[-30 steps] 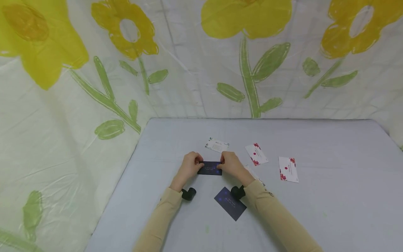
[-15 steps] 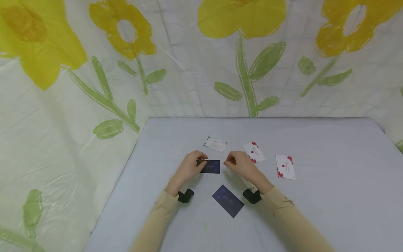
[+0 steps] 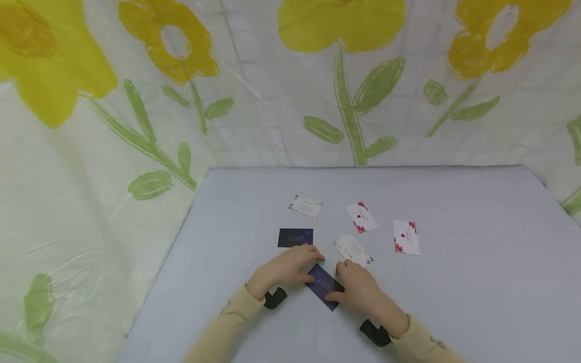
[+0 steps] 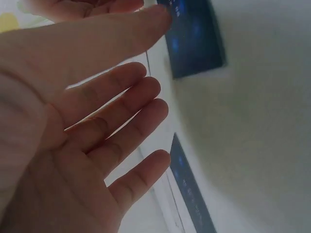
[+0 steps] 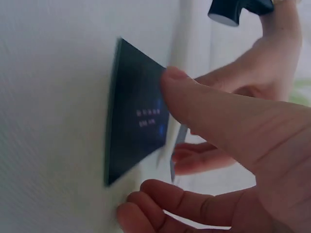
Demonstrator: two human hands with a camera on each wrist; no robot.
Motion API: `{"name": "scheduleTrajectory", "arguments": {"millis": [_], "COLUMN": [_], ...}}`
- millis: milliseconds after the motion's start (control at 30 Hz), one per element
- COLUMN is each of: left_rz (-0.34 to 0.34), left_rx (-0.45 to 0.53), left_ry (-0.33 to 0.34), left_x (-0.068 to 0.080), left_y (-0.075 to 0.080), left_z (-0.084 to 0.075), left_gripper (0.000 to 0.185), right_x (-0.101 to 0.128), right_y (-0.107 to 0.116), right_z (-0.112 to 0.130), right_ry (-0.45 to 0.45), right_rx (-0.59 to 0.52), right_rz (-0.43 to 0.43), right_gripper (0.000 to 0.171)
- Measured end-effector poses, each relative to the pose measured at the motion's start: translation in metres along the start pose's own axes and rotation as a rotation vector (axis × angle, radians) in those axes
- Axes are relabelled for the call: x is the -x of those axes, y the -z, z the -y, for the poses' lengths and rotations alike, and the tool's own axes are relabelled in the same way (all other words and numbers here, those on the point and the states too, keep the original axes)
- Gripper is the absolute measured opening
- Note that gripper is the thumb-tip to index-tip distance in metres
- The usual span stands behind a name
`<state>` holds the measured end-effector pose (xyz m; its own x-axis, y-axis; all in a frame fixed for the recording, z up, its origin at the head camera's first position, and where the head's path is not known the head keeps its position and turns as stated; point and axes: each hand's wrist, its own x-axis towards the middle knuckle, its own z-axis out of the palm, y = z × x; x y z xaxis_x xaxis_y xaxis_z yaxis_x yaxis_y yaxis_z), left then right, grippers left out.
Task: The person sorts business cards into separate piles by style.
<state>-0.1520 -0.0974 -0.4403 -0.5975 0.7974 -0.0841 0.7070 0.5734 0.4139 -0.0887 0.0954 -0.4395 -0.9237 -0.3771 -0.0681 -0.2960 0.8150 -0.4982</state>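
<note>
A dark blue card (image 3: 323,286) lies slanted on the grey table (image 3: 454,282) between my two hands. My left hand (image 3: 314,268) rests with straight fingers at its upper left end; the left wrist view shows that hand (image 4: 163,63) flat, its thumb by the card (image 4: 197,39). My right hand (image 3: 336,281) is at the card's right side. In the right wrist view, the thumb of the right hand (image 5: 150,141) touches the edge of the card (image 5: 136,126), with the fingers loose below it. A second dark blue card (image 3: 295,237) lies flat just beyond, untouched.
Several white cards lie farther back: a plain one (image 3: 306,206), two with red flowers (image 3: 361,217) (image 3: 406,237), and one (image 3: 353,249) just beyond my right hand. A flower-printed plastic sheet (image 3: 136,126) backs and flanks the table.
Both hands let go of the far dark card, which now lies flat, and pulled back toward me to the nearer dark card.
</note>
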Motion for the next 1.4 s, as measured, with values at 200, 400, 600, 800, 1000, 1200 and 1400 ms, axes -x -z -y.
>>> {"name": "scheduleTrajectory", "arguments": {"millis": [200, 400, 600, 800, 1000, 1200, 1400], "left_rz": [0.023, 0.014, 0.007, -0.032, -0.167, -0.36, -0.522], "left_rx": [-0.035, -0.043, -0.007, 0.115, 0.255, 0.367, 0.539], "left_ry": [-0.033, -0.041, -0.021, 0.038, 0.087, 0.084, 0.204], "left_x": [-0.003, -0.005, -0.001, 0.005, 0.011, 0.016, 0.018], "left_y": [-0.006, -0.009, -0.006, -0.008, -0.013, -0.012, 0.004], "left_z": [-0.001, 0.001, 0.002, 0.004, 0.011, 0.024, 0.044], "left_gripper": [0.046, 0.044, 0.041, 0.036, 0.027, 0.018, 0.021], "right_x": [0.005, 0.005, -0.001, -0.008, -0.019, -0.041, -0.074], "right_y": [-0.01, -0.011, -0.011, -0.009, -0.006, -0.007, 0.001], "right_z": [0.001, 0.001, -0.003, -0.01, -0.018, -0.026, -0.02], "right_ry": [0.02, -0.005, -0.009, 0.003, -0.025, 0.049, 0.014], "right_rx": [0.07, 0.042, -0.025, -0.122, -0.275, -0.39, -0.474], "right_rz": [-0.031, -0.017, 0.007, 0.014, -0.02, -0.12, -0.184], "right_gripper": [0.055, 0.054, 0.051, 0.047, 0.031, 0.015, 0.009]}}
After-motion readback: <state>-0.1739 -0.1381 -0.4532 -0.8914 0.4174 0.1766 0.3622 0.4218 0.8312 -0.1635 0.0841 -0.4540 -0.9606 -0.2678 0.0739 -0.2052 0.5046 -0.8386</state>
